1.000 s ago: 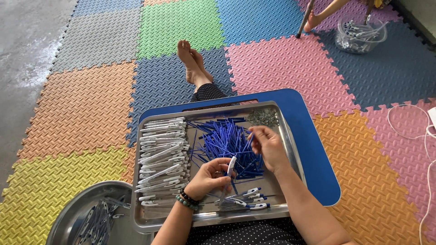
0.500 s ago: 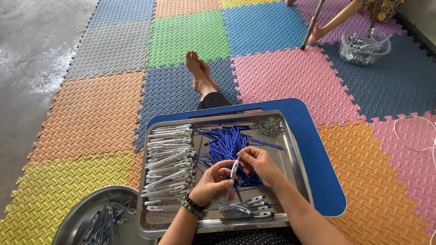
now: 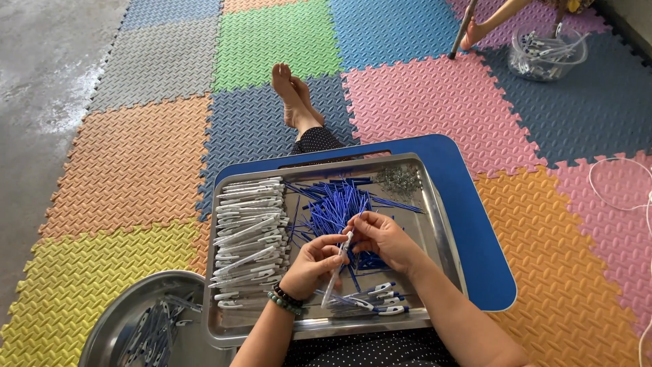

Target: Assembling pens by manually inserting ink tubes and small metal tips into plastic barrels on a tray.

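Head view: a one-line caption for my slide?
Both hands, left hand and right hand, hold a clear pen barrel over a steel tray of blue refills.

left hand (image 3: pixel 314 261) – fingers curled, pinching, beaded wrist | right hand (image 3: pixel 382 236) – fingertips pinched, touching left | 2 forearms converge

I see colourful foam floor mats (image 3: pixel 170 156), a round metal basin (image 3: pixel 119 323) at lower left, a clear plastic tub (image 3: pixel 547 58) far off, and white cord (image 3: pixel 621 183) at right.
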